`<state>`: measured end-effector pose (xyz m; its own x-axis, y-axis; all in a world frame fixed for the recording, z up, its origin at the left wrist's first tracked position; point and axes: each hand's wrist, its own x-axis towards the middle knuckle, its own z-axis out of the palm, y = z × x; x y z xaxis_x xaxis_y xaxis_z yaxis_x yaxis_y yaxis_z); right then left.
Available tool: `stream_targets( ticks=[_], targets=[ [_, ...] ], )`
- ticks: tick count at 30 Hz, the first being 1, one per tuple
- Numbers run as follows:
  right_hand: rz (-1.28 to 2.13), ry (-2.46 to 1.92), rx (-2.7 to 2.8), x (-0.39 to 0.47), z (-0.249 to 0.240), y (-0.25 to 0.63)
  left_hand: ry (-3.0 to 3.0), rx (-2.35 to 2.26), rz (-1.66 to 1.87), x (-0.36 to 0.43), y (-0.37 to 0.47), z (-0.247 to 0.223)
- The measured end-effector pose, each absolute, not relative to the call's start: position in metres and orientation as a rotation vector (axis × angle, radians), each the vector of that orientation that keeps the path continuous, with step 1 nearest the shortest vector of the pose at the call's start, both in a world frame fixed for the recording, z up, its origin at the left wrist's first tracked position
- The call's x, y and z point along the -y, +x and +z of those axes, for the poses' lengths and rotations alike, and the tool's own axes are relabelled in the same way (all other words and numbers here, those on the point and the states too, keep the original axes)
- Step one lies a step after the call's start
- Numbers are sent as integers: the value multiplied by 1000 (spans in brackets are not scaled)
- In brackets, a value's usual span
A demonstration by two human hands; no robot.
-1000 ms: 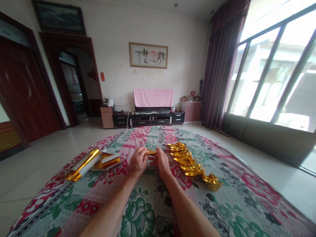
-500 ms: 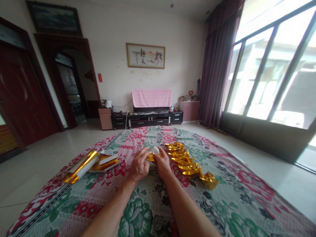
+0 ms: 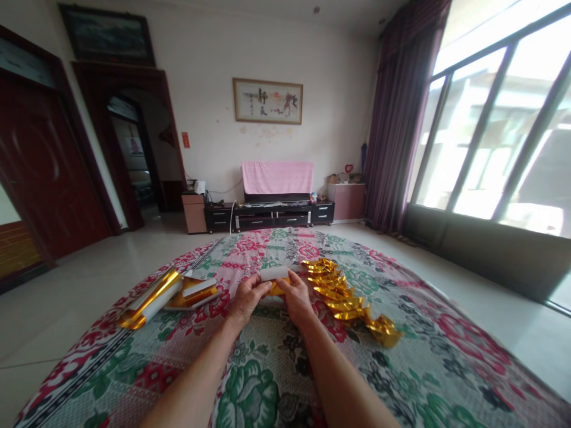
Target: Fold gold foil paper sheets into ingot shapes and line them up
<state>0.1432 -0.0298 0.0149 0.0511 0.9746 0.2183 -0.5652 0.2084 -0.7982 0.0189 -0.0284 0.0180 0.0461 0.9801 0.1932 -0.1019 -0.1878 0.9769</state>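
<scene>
Between my two hands is a sheet of gold foil paper (image 3: 275,273), its white back showing along the far part and gold nearer me. My left hand (image 3: 247,298) pinches its left side, thumb on top. On the right side my right hand (image 3: 296,295) grips it the same way, thumb laid over the gold. Just right of my right hand lies a row of several folded gold foil pieces (image 3: 339,291), overlapping in a slanting line. To the left are a loose roll of gold foil paper (image 3: 154,300) and a stack of foil sheets (image 3: 196,292).
A flowered cloth (image 3: 250,392) covers the round table under my arms. Beyond it, a low black cabinet (image 3: 272,220) and a pink cloth (image 3: 277,178) over a screen stand by the wall. Large windows (image 3: 482,137) are on the right, a red door (image 3: 49,166) on the left.
The paper in my hands now shows a flat white strip at the far side, where it bulged up rounded before. My left fingers have moved from its top to its left edge.
</scene>
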Motion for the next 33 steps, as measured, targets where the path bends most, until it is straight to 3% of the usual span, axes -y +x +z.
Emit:
stream_targets(
  ticks=[26,33],
  targets=[
    [1258,-762,910,30,14,143,1412,-1174,1478,28,19,14],
    [1308,-691,933,33,16,142,1243,-983,1409,34,19,23]
  ],
)
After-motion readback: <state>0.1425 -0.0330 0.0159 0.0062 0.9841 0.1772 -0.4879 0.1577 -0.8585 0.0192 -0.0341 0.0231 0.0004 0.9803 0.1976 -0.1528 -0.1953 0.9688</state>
